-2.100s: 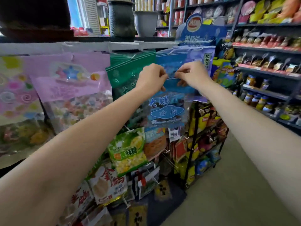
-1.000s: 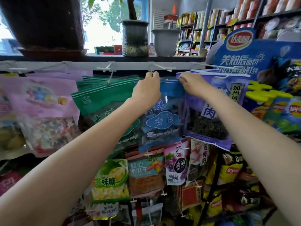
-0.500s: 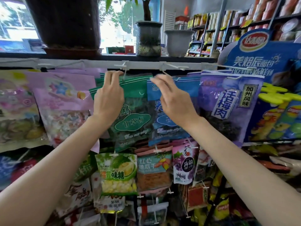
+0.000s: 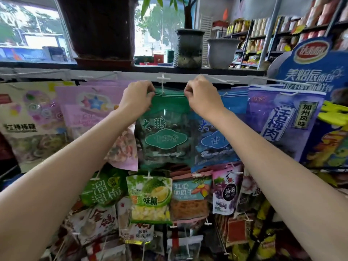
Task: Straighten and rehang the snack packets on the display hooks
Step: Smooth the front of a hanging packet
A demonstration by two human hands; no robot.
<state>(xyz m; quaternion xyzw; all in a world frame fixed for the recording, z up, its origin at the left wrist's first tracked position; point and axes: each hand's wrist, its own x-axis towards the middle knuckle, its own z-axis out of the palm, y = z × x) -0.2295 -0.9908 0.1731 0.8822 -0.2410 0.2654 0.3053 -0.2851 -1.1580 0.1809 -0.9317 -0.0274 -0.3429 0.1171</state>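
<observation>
Two bare forearms reached forward from the bottom corners toward a packed snack rack in a small shop. Low on the rack hung a row of small packets: a green plum bag (image 4: pixel 104 191), a durian candy bag (image 4: pixel 150 200), a sweet-potato bag (image 4: pixel 190 196) and a purple grape bag (image 4: pixel 225 193), with more crowded and partly hidden beneath.

Above them, the left hand (image 4: pixel 136 99) and right hand (image 4: pixel 202 97) each pinched a top corner of one green packet (image 4: pixel 163 136), fingers curled onto its upper edge. The packet hung upright just under a white hook (image 4: pixel 163 80) on the white rail (image 4: pixel 94 75), its top at the hook; whether the hook passed through it could not be told. A blue packet (image 4: pixel 216 144) sat just beside it on the right, then a purple packet (image 4: pixel 282 121). Left of the green one hung a pink packet (image 4: pixel 88 106) and a cream one (image 4: pixel 24 119).

On the dark ledge behind the rail stood two pots (image 4: pixel 189 48), the nearer holding a plant, and a big dark planter (image 4: pixel 99 27). A window showed trees beyond. To the right rose a blue sign (image 4: pixel 310 66) and stocked shelves (image 4: pixel 263 34).
</observation>
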